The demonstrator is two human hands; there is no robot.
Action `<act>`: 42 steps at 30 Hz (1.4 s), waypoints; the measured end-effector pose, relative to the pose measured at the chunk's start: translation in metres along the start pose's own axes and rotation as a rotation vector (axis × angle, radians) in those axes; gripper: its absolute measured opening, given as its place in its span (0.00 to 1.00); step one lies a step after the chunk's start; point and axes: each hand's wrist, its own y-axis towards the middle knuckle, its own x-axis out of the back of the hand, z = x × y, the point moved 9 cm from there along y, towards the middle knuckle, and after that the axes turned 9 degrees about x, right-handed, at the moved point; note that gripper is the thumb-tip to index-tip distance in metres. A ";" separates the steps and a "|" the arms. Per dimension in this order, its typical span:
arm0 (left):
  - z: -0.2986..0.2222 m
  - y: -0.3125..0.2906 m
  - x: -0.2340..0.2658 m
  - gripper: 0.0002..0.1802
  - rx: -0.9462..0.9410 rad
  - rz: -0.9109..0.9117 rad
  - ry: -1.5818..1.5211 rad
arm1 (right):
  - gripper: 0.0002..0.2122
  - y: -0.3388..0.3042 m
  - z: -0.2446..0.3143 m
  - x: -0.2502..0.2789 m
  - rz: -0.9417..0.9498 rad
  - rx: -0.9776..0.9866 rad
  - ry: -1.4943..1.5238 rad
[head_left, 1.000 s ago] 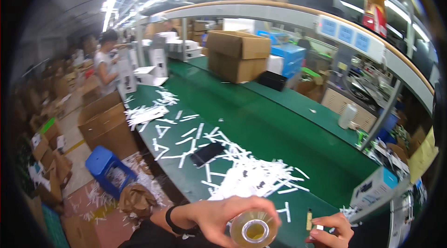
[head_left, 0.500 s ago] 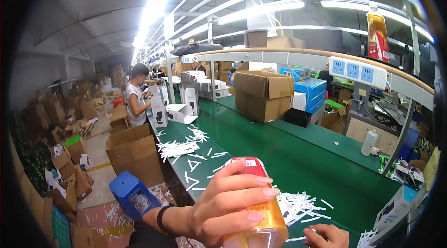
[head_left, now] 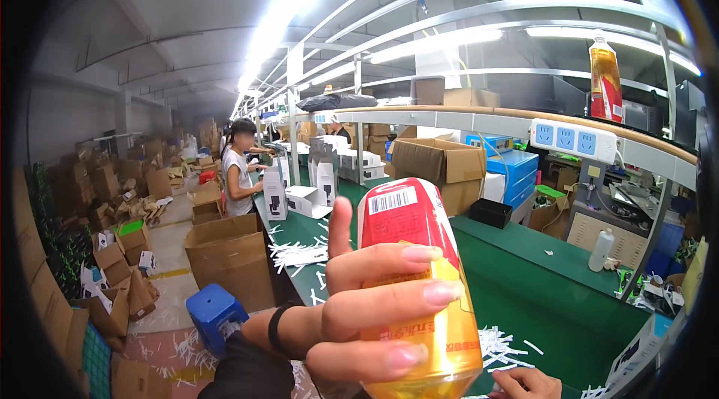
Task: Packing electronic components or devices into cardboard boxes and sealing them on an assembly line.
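Observation:
My left hand [head_left: 382,309] is wrapped round a plastic drink bottle [head_left: 423,272] with a red and yellow label. The bottle is tipped, its red base end raised and away from me; its neck is below the lower edge, out of sight. The index finger sticks up apart from the bottle, while the other fingers press across the label. My right hand [head_left: 528,384] is only partly in view at the lower edge, near the bench. Its fingers are curled together, and whatever they may hold is hidden.
White paper strips [head_left: 502,346] litter the green bench [head_left: 539,279]. A blue stool [head_left: 212,313] and an open carton [head_left: 232,257] stand left. A co-worker [head_left: 238,174] stands beside white boxes [head_left: 275,193]. A similar bottle [head_left: 605,81] stands on the shelf, above a power strip [head_left: 574,138].
The bottle in my left hand has risen and tipped further, its base end going up. My left index finger has lifted off it. The view has tilted upward; my right hand sits slightly lower.

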 end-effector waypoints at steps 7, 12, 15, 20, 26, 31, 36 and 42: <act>-0.019 0.003 0.003 0.29 -0.098 -0.178 -0.045 | 0.15 -0.008 0.000 0.000 0.028 -0.005 -0.009; -0.020 0.005 -0.002 0.25 -0.134 -0.218 -0.131 | 0.16 -0.013 -0.004 -0.003 0.039 -0.009 -0.008; -0.025 0.008 0.002 0.23 -0.159 -0.175 -0.102 | 0.16 -0.012 -0.003 -0.006 0.068 -0.014 -0.010; -0.027 0.008 0.001 0.54 -0.119 -0.042 0.050 | 0.16 -0.012 -0.002 -0.011 0.079 -0.024 0.003; -0.030 0.013 -0.002 0.54 -0.136 -0.012 0.030 | 0.15 -0.012 -0.001 -0.015 0.095 -0.022 -0.013; -0.032 0.019 -0.007 0.54 -0.189 -0.041 -0.005 | 0.14 -0.014 -0.002 -0.017 0.102 -0.024 -0.023; -0.037 0.020 -0.008 0.55 -0.200 -0.020 0.036 | 0.14 -0.016 -0.001 -0.014 0.078 -0.011 -0.016; -0.035 0.022 -0.004 0.20 -0.236 -0.079 -0.168 | 0.16 -0.014 0.003 -0.010 0.076 -0.004 -0.009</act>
